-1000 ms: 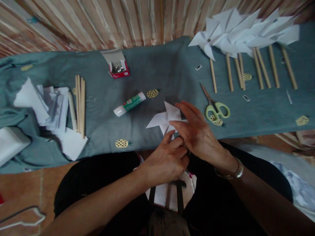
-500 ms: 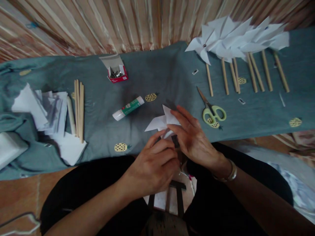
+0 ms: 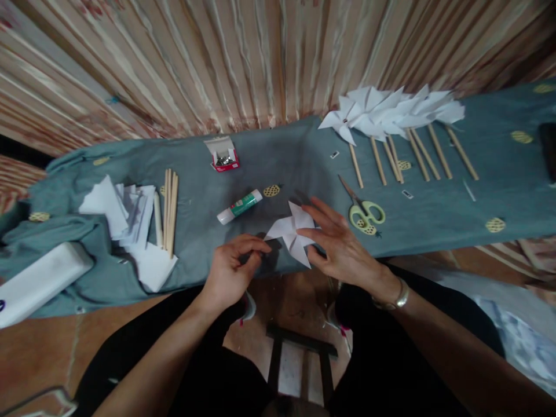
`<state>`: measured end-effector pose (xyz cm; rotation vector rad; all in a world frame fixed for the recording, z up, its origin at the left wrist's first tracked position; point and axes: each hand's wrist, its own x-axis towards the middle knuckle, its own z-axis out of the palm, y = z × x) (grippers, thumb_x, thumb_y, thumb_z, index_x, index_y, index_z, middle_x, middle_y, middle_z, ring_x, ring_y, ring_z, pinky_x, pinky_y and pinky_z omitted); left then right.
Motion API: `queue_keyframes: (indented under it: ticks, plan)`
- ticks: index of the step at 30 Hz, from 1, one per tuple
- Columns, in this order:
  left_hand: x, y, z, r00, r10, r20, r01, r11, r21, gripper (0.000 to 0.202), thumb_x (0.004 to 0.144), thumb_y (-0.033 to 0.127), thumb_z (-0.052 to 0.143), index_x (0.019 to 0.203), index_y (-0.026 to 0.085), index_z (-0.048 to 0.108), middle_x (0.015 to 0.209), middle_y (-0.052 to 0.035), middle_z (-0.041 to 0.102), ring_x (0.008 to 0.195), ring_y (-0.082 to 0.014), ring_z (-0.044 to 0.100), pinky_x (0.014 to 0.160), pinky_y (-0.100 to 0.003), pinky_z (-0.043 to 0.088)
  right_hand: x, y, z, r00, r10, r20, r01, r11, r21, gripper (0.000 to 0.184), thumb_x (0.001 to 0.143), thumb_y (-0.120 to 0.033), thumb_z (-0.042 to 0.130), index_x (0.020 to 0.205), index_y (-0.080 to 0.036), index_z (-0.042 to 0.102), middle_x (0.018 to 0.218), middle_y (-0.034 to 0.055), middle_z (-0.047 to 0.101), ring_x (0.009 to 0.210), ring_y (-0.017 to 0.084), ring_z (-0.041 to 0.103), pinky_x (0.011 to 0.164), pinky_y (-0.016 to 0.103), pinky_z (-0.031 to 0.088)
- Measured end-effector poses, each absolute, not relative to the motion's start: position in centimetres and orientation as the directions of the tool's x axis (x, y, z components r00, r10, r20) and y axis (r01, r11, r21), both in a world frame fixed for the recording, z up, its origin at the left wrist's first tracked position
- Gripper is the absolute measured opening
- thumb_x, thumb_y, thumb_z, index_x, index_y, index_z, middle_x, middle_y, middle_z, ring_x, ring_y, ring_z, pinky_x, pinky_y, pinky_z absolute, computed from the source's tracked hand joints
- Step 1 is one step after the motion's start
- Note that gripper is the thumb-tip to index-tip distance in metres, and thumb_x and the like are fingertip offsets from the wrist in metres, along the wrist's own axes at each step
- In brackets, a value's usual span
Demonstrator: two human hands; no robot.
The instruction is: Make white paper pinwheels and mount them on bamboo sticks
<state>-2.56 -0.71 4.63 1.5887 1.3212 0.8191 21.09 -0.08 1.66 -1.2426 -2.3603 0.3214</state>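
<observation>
OK, R hand [image 3: 343, 244] on wht pinwheel [image 3: 288, 228], L hand [image 3: 231, 267] alongside

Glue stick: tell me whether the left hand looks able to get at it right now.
Probably yes: the glue stick lies just beyond the left hand, and only cloth shows between them. The paper pinwheel near that hand sits to the right of that path.
</observation>
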Motion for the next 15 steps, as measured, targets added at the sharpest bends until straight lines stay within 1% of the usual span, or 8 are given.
queue_keyframes:
  ticks: [2,3,5,7,12,15]
  plan:
    - [-2.0,-1.3,4.6,0.219,0.963,-0.158,0.270,0.095,0.958,0.015,0.078,0.021,0.060,0.078,0.018,0.075,0.080,-0.0053,0.071,0.074,-0.0170,0.065,0.070,-0.029,0.051,21.1,0.0,1.6,-0.497,0.819,0.287,0.714,0.574,-0.402,0.030,0.082,-0.011,0.053,0.107,-0.020,0.067,0.145,0.0142,0.049,0.145,0.031,0.029,0.110,0.056,0.039]
    - [-1.7,-1.6,4.6,0.234,0.947,-0.221,0.204,0.175,0.963,0.015,0.079,0.023,0.062,0.079,0.018,0.076,0.083,-0.0061,0.071,0.076,-0.0176,0.066,0.071,-0.029,0.052,21.2,0.1,1.6,-0.502,0.815,0.288,0.710,0.579,-0.401,0.029,0.082,-0.011,0.053,0.107,-0.020,0.067,0.144,0.0140,0.050,0.145,0.031,0.029,0.110,0.055,0.040]
    - [-1.2,-2.1,4.5,0.259,0.904,-0.340,0.064,0.335,0.940,0.016,0.079,0.027,0.065,0.084,0.018,0.077,0.088,-0.0077,0.074,0.083,-0.0196,0.067,0.077,-0.031,0.053,21.3,0.2,1.7,-0.518,0.808,0.282,0.701,0.589,-0.402,0.029,0.082,-0.012,0.054,0.107,-0.019,0.067,0.144,0.0143,0.050,0.145,0.032,0.029,0.110,0.055,0.039]
    - [-1.0,-2.5,4.3,0.255,0.870,-0.422,-0.033,0.444,0.896,0.018,0.078,0.029,0.069,0.089,0.017,0.076,0.094,-0.0086,0.075,0.090,-0.0209,0.068,0.083,-0.032,0.054,21.5,0.3,1.7,-0.529,0.802,0.276,0.693,0.596,-0.405,0.029,0.081,-0.013,0.056,0.108,-0.019,0.067,0.145,0.0144,0.049,0.145,0.032,0.029,0.110,0.055,0.039]
    - [-1.1,-2.7,4.1,0.222,0.823,-0.523,-0.174,0.561,0.809,0.026,0.072,0.033,0.078,0.090,0.014,0.074,0.097,-0.0105,0.075,0.095,-0.0226,0.070,0.085,-0.031,0.054,21.5,0.5,2.0,-0.537,0.794,0.286,0.677,0.607,-0.416,0.030,0.080,-0.011,0.057,0.107,-0.017,0.068,0.142,0.0150,0.052,0.144,0.032,0.031,0.108,0.056,0.040]
    - [-1.2,-2.8,4.2,0.219,0.804,-0.553,-0.267,0.595,0.758,0.031,0.071,0.028,0.078,0.097,0.013,0.071,0.103,-0.0131,0.075,0.100,-0.0254,0.070,0.088,-0.034,0.054,21.4,0.5,2.2,-0.535,0.790,0.299,0.671,0.613,-0.417,0.027,0.082,-0.012,0.056,0.105,-0.018,0.069,0.140,0.0149,0.055,0.142,0.032,0.034,0.107,0.056,0.041]
